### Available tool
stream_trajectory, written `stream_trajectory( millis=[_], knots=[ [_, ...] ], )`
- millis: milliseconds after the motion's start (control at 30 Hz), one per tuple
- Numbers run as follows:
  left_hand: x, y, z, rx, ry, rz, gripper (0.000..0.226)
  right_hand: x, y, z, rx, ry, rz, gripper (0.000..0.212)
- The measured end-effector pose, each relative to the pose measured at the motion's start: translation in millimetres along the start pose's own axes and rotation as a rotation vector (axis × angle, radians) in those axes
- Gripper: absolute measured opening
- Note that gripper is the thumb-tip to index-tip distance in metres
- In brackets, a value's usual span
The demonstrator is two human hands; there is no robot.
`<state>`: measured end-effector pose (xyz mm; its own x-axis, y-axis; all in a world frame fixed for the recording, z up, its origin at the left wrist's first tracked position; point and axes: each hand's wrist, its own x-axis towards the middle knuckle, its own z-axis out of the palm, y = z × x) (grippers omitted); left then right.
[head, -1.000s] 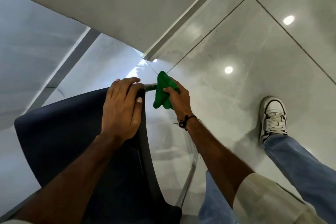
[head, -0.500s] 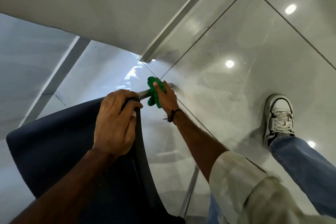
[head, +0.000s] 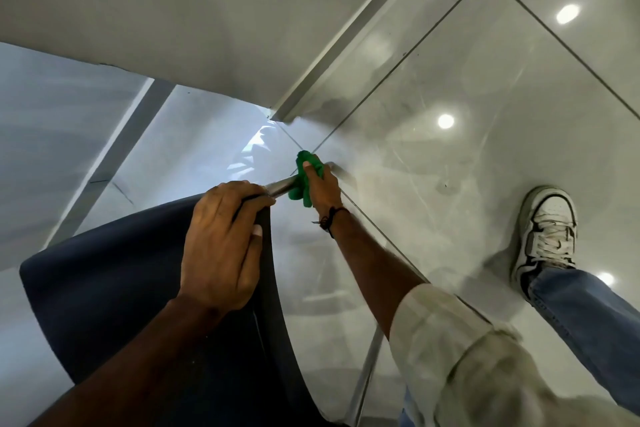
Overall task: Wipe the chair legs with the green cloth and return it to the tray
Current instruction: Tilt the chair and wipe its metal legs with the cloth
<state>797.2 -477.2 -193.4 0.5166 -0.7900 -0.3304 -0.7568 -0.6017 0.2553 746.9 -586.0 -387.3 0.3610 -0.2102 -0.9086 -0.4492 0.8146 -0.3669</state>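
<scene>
Looking straight down at a dark blue chair [head: 114, 291] tipped over on glossy grey floor tiles [head: 485, 149]. Left hand [head: 221, 246] clamped over the chair's right edge, fingers curled round the rim right where the chrome chair leg [head: 282, 185] comes out. Right hand [head: 320, 184] further out along that leg, closed around the green cloth [head: 304, 177] and squeezing it onto the tube, cloth bunched up and wrapped round the metal, poking out above and below the fingers. Black cord bracelet [head: 329, 218] on the right wrist, cream sleeve [head: 450, 340] rolled up the forearm. Another chrome leg [head: 363, 378] running down near the bottom edge. White sneaker [head: 547, 229] and blue jeans [head: 588, 305] planted on the tiles off to the right, well apart from the chair. No idea where the tray is.
</scene>
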Motion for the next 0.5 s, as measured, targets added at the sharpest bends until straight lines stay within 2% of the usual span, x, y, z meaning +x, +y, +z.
stream_trajectory(
  millis=[67,233,300,400,433,500],
  knots=[
    [-0.1,0.0,0.2,0.003,-0.008,-0.003,0.042,-12.3,4.3,3.3,0.024,-0.003,0.009,0.049],
    [-0.4,2.8,-1.1,0.0,-0.012,0.01,0.044,-47.0,33.6,1.5,-0.005,-0.117,-0.109,0.058],
    [-0.8,3.0,0.1,-0.004,-0.003,0.016,0.043,-21.4,22.9,0.8,0.001,-0.055,-0.054,0.051],
    [-0.8,-0.5,3.5,-0.016,0.026,0.033,0.043,25.2,5.9,-6.2,0.057,0.023,0.08,0.021],
    [-1.1,-1.4,4.9,-0.019,0.037,0.04,0.042,37.4,5.0,-9.3,0.075,0.042,0.095,0.018],
    [-1.9,-2.4,6.2,-0.017,0.053,0.046,0.042,53.5,6.7,-12.4,0.098,0.073,0.134,0.03]
  ],
)
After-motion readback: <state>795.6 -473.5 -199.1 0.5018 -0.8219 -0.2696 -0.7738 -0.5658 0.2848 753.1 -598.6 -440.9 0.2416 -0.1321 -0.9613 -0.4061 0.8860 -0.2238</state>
